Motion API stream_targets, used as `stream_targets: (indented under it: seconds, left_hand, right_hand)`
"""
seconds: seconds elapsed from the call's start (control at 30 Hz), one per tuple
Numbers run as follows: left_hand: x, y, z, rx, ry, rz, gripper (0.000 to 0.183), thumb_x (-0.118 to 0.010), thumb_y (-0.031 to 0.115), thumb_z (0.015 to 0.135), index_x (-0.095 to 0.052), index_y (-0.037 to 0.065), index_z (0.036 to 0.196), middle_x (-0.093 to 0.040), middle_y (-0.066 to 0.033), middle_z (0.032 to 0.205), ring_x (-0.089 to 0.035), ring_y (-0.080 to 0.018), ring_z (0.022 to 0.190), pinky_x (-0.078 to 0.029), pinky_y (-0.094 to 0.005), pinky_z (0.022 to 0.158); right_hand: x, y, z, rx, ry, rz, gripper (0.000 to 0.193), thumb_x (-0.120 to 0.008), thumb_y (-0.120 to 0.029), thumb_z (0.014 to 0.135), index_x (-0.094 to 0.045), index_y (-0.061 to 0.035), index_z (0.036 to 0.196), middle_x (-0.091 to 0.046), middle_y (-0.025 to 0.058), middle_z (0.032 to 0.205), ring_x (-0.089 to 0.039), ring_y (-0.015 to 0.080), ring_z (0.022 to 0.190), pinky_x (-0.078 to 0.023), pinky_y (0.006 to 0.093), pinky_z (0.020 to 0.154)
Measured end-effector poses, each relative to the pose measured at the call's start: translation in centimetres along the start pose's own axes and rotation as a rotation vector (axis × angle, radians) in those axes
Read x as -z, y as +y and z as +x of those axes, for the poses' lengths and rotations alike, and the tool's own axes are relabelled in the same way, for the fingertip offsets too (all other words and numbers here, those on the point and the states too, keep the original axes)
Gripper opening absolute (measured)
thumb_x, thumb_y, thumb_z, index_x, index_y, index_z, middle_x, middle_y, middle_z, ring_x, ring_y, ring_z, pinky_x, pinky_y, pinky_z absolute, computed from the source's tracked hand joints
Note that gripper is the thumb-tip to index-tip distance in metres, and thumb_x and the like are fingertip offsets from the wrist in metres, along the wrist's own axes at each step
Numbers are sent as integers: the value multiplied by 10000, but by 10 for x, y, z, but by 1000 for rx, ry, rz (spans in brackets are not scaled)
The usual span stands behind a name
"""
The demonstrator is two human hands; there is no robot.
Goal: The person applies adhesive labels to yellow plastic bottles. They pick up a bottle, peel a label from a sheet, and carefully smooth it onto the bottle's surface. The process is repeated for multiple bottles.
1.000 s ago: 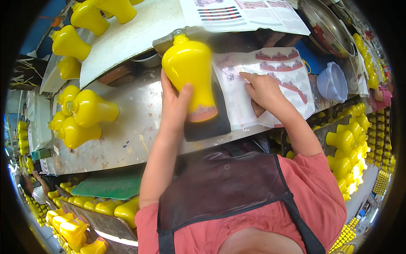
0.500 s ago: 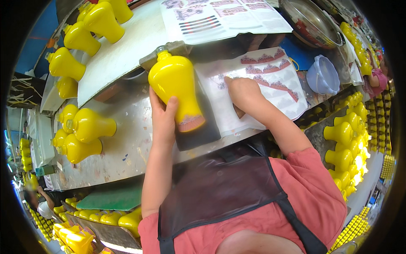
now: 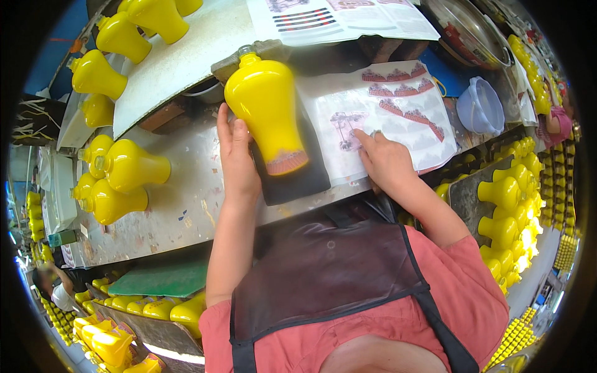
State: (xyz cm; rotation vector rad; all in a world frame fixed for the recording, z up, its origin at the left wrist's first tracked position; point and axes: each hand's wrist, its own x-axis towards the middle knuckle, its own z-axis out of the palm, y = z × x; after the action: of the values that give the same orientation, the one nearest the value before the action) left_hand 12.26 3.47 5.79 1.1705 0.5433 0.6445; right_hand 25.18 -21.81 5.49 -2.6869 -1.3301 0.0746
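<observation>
A glossy yellow bottle (image 3: 264,102) with a clear neck lies tilted on a dark pad, its neck end at a grey block (image 3: 277,51). A reddish scalloped decal with purplish print (image 3: 288,163) wraps its narrow base. My left hand (image 3: 239,168) is beside the bottle, fingers stretched out and thumb by its side, not gripping it. My right hand (image 3: 388,163) has its index fingertip on a pinkish decal with dark print (image 3: 349,129) on a white sheet. Under the right palm shows the edge of a small brown piece (image 3: 374,185), mostly hidden by the curled fingers.
Red scalloped decals (image 3: 407,115) lie on the sheet at right. Beyond are a printed sheet (image 3: 348,28), a pale blue bucket (image 3: 480,107) and a metal basin (image 3: 472,31). Yellow bottles (image 3: 134,165) stand on the table's left; more fill racks (image 3: 504,205) at right.
My left hand has loosened from the bottle and its fingers straightened. My right hand has shifted right and nearer me, uncovering the pinkish decal. The view has shifted slightly.
</observation>
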Motion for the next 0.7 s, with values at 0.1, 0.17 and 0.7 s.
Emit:
stream_targets:
  seconds: [0.1,0.17,0.7]
  left_hand:
    - [4,1,-5,-52,98,28,509,-497,250,1108,-353,54,1555,-571,-117,1422,-558,-187,1260,-460,-337,1029]
    - [3,2,-13,-96,193,49,448,-508,211,1099,-420,43,1505,-606,-113,1367,-576,-175,1202,-469,-325,988]
    - [-65,31,-60,-868,-282,907,487,-878,109,708,-671,45,1144,-685,-151,1134,-658,-330,961,-541,-395,775]
  right_hand:
    - [-10,14,0,17,96,92,263,-719,-183,880,-745,-124,1135,-661,154,883,-688,367,725,-564,446,649]
    - [-14,22,0,52,115,119,186,-710,-203,890,-773,-120,1044,-662,160,891,-687,369,739,-564,449,660]
    - [79,-23,5,-388,-364,1856,344,-607,-243,1008,-721,-5,1229,-515,-28,639,-417,66,482,-289,245,440]
